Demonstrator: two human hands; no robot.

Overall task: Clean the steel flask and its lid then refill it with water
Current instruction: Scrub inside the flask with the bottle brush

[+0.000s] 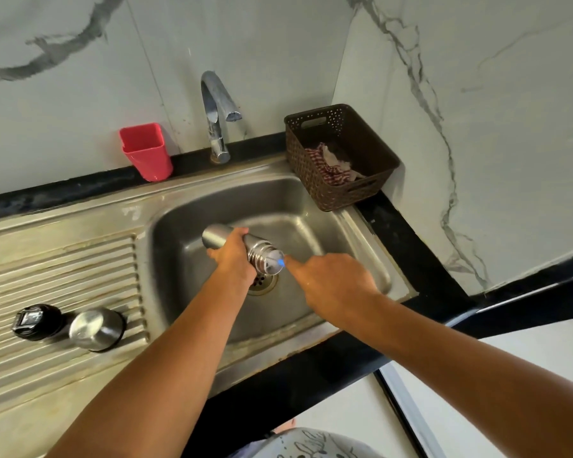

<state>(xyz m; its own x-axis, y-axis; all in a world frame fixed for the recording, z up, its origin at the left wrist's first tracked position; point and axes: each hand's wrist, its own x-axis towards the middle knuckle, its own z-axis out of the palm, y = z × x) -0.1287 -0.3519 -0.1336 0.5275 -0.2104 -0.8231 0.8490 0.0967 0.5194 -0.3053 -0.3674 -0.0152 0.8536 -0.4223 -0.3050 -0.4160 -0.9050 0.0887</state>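
Observation:
My left hand [234,256] grips the steel flask [260,251] round its middle and holds it tilted on its side over the sink basin [351,246], open mouth pointing right. My right hand [331,282] is at the mouth with fingers curled, pinching a small blue thing [280,262] that pokes into the opening; most of it is hidden. The flask's steel cap [96,328] and black inner stopper [35,322] stand side by side on the ribbed drainboard [63,272] at the left.
The tap [217,110] stands behind the basin with no water showing. A red plastic cup [146,152] sits left of it. A brown basket [341,193] holding a striped cloth [331,170] stands at the back right corner. The drain [262,284] lies below the flask.

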